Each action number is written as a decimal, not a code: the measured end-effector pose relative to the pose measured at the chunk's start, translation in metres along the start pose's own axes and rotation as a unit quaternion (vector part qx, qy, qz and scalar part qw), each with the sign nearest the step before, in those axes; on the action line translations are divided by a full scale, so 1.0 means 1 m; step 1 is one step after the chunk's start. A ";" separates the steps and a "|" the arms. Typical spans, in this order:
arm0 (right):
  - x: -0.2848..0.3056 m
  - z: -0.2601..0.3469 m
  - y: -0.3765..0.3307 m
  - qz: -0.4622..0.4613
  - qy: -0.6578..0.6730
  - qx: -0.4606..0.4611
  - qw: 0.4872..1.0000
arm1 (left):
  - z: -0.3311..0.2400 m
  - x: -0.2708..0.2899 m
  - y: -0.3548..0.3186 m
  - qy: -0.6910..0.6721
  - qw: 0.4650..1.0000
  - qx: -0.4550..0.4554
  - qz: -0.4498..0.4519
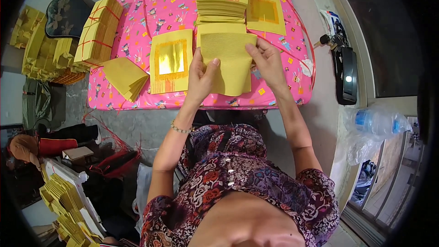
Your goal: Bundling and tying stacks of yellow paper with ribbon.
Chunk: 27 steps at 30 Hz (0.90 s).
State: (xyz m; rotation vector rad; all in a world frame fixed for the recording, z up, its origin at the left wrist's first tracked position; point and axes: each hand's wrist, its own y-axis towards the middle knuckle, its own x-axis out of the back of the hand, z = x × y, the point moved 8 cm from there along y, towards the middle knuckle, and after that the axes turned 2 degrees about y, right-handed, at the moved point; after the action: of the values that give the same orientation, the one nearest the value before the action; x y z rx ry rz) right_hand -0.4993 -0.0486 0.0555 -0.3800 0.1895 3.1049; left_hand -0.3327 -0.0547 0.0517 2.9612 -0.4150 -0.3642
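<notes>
Between both hands I hold a plain yellow sheet of joss paper, its near part curling toward me. My left hand pinches its left edge, thumb on top. At the upper right corner my right hand grips it between thumb and fingers. Another yellow sheet lies partly hidden beneath. Left of my hands, a joss paper sheet with a shiny gold square lies face up. A second gold-square sheet is at the back right, beside a thick stack of joss paper.
The table wears a pink patterned cover. A folded yellow bunch lies near its front left, and a bundle tied with red string stands behind. A dark patterned chair back rises at left. Plastic bottles hang at right.
</notes>
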 end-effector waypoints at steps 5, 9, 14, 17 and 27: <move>0.002 0.004 -0.001 -0.017 -0.031 -0.033 0.999 | -0.003 -0.001 -0.004 0.010 1.000 0.028 0.003; -0.011 0.005 -0.009 0.016 0.001 -0.068 0.998 | -0.005 0.004 -0.003 -0.010 0.999 0.043 0.004; -0.002 -0.017 -0.016 0.044 -0.132 -0.126 0.982 | -0.004 0.003 -0.001 -0.005 0.998 0.058 0.016; -0.003 -0.018 -0.015 0.044 -0.119 -0.114 0.985 | 0.001 0.004 0.001 -0.018 0.997 0.074 0.007; 0.005 -0.038 -0.011 0.103 -0.183 -0.176 0.962 | 0.018 0.006 0.014 -0.043 0.990 0.132 0.029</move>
State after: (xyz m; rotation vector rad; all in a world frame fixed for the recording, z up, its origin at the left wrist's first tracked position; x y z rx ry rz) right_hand -0.4943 -0.0424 0.0162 0.2365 -0.3544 3.3329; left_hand -0.3348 -0.0714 0.0357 3.1885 -0.6035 -0.4638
